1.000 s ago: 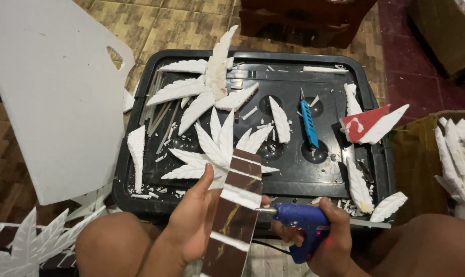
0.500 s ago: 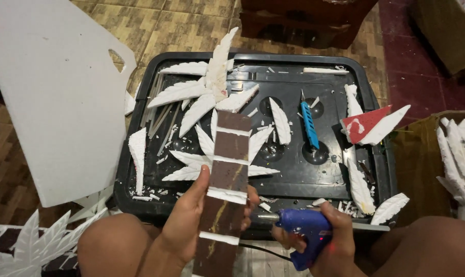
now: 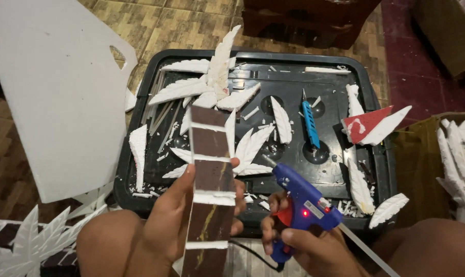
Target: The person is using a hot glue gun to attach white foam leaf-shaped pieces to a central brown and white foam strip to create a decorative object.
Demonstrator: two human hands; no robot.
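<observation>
Closest to me, the left hand [image 3: 173, 218] gripped a long brown strip [image 3: 208, 190] upright over the lap, while the right hand [image 3: 304, 246] was wrapped around a blue glue gun [image 3: 299, 202], nozzle aimed at the strip. Looked maybe halfway: several white foam leaves [image 3: 212, 87] sat glued in clusters on the black tray [image 3: 376, 154] beyond, plenty still loose, with a blue cutter [image 3: 310, 123] among them.

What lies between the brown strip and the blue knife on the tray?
In the head view, white foam leaves lie between the strip and the knife, one close to the knife.
</observation>
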